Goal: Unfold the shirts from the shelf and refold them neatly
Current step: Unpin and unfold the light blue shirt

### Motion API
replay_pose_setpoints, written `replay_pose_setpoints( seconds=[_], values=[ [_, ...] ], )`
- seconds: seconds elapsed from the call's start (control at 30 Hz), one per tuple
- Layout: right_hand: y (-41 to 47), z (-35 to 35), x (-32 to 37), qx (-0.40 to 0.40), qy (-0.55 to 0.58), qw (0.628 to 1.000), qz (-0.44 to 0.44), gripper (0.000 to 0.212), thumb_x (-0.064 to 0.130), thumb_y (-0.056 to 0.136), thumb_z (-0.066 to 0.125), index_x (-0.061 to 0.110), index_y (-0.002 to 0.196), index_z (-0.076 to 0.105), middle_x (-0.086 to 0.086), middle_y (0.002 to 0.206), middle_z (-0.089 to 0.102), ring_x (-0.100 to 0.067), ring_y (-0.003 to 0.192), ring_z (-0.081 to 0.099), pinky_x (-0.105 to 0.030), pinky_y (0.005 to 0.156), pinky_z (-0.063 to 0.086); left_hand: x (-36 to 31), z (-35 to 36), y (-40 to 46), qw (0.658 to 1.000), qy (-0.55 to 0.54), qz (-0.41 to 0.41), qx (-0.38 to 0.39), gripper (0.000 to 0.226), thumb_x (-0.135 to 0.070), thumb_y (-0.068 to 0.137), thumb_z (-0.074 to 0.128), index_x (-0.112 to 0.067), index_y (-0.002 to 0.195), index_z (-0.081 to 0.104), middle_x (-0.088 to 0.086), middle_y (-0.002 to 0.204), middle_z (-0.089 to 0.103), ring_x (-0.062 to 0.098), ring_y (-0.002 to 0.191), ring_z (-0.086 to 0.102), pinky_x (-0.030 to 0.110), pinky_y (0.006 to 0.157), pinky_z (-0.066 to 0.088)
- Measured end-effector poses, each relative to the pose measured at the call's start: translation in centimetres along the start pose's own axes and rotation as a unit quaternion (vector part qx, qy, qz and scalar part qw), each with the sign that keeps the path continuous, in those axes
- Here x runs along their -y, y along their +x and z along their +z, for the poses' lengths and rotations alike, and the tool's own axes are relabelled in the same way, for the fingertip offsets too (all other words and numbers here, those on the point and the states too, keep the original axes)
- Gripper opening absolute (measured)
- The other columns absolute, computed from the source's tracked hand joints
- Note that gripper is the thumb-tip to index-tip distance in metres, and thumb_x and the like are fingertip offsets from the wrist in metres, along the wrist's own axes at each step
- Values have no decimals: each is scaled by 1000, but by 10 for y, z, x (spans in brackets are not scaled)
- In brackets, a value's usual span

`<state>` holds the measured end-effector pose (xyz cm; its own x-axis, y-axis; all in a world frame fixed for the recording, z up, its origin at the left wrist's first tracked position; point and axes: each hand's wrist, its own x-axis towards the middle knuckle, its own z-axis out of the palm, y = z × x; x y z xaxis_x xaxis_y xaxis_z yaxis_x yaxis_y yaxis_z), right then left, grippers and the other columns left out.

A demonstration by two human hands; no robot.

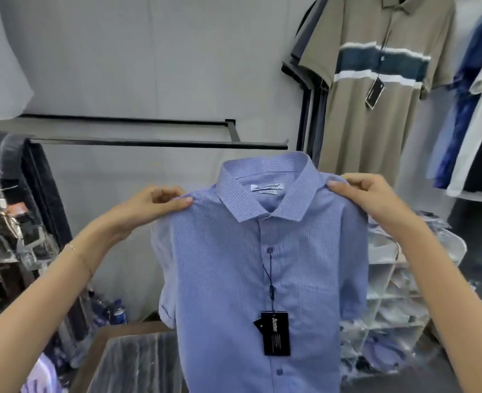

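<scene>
**2 hands, 1 blue shirt, and the folding yet to begin**

1 blue shirt (262, 268) hangs open in mid-air at the centre of the view, held up by its shoulders in a clothing shop. The left hand (154, 204), at 9 o'clock from the collar, pinches the shoulder seam between thumb and curled fingers. The right hand (376, 194), at 3 o'clock from the collar, grips the opposite shoulder the same way. The front faces the camera, buttoned, collar up, short sleeves dropping at each side. A black price tag (275, 333) dangles on a cord from the placket, at 6 o'clock from the collar.

By the look of it, the unfolding of this 1 shirt is done: the fabric hangs full length, with no fold left in it. The refolding has not started. That step would likely call for laying the shirt face down on the glass-topped counter (126, 361) at 7 o'clock, then turning in sleeves and sides.

Clear plastic bags of folded shirts (390, 307) fill the shelf at 4 o'clock, so more garments probably await the same treatment; how many cannot be told. A tan polo shirt (376, 80) with a dark chest stripe hangs at 1 o'clock. A bare black wall rail (149, 143) runs at 10 o'clock.
</scene>
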<state>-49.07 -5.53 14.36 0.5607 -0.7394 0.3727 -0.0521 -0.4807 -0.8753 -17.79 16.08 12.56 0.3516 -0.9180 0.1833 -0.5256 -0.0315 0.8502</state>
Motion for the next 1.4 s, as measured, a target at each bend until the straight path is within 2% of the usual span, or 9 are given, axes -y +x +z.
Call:
replay_pose_setpoints(
  seconds=[0.17,0.37,0.47,0.57,0.67,0.8,1.0,1.17,1.4],
  values=[
    [29,-12,35,-7,-40,998,-39,14,21,88,66,9,89,72,8,68,69,-3,61,60,-11,50,44,-40,-24,23,990,70,45,-115,22,-32,84,71,-25,63,71,-12,58,55,7,65,46,18,62,33],
    [61,-26,74,-57,-178,979,-82,5,21,83,72,17,82,75,8,66,68,-2,63,56,-14,61,42,-89,-55,35,981,98,99,-137,11,-21,77,78,-15,85,73,-2,60,46,11,66,44,17,61,34],
    [66,-32,89,-81,-126,987,-48,11,18,86,70,9,92,74,11,43,51,-2,36,39,-14,37,28,-104,-72,33,997,22,70,-35,54,-58,46,87,-16,76,72,-2,62,51,7,60,50,15,63,49],
    [65,-36,100,-80,-68,994,-19,16,15,87,68,4,98,71,3,52,55,-4,37,45,-15,35,33,-110,-81,38,998,-41,48,10,81,-57,23,92,-10,84,69,-2,73,64,4,66,62,13,66,54],
    [63,-34,112,-73,-19,997,-21,16,12,88,66,0,98,68,-10,67,58,-7,43,57,-16,41,47,-115,-84,42,992,-118,39,23,58,-36,38,94,-7,81,68,2,76,63,6,63,63,15,65,55],
    [64,-34,122,-66,1,998,-19,12,10,89,64,-2,93,66,-13,71,60,-13,49,61,-22,51,57,-118,-88,43,984,-172,41,34,56,-38,31,97,-11,74,74,0,69,63,7,58,61,16,58,54],
    [69,-29,124,-69,1,998,1,16,12,88,62,-3,94,64,-15,74,58,-22,58,58,-32,63,57,-125,-94,48,993,-86,66,-48,12,-26,85,66,-15,87,60,2,84,55,5,59,64,13,58,54],
    [72,-28,123,-80,-13,997,-11,17,14,88,61,-1,94,67,-16,77,61,-23,62,61,-34,67,57,-130,-77,54,982,5,108,-156,17,-21,97,54,-12,83,52,10,86,61,15,65,67,15,56,55],
    [69,-36,116,-69,-12,997,-18,14,12,86,65,-1,91,67,-19,79,63,-26,64,63,-40,73,56,-128,-73,58,984,-37,111,-134,18,-22,99,50,-15,82,48,17,100,66,14,65,71,18,63,57]
  ],
)
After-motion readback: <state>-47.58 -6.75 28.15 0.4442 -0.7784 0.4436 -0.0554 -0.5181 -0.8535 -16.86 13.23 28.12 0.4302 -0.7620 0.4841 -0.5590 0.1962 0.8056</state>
